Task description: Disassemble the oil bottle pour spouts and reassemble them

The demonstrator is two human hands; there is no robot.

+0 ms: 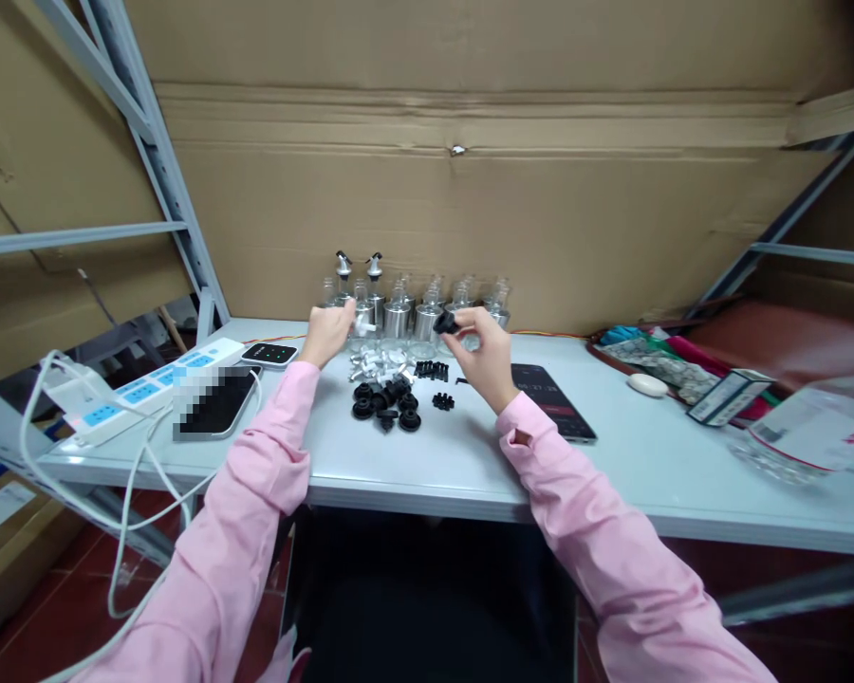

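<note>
My left hand (329,332) is closed on a small white part (362,324) above the white pieces. In my right hand (482,349), a black stopper-like part (446,323) is pinched between thumb and fingers. Between the hands, white and clear pieces (379,363) are heaped on the table (399,474). Several round black parts (409,419) lie nearer the front edge, with small black pieces (442,401) to their right. Behind stand several glass bottles with silvery bands (397,320); two carry metal pourers with black tips (374,266).
At the left lie a white power strip (153,384), a dark phone (220,403), a small display device (269,354) and white cables. A large phone (553,403) lies right of my right hand. Farther right are a white oval object (647,385), a small box (730,397) and a clear plastic container (811,427).
</note>
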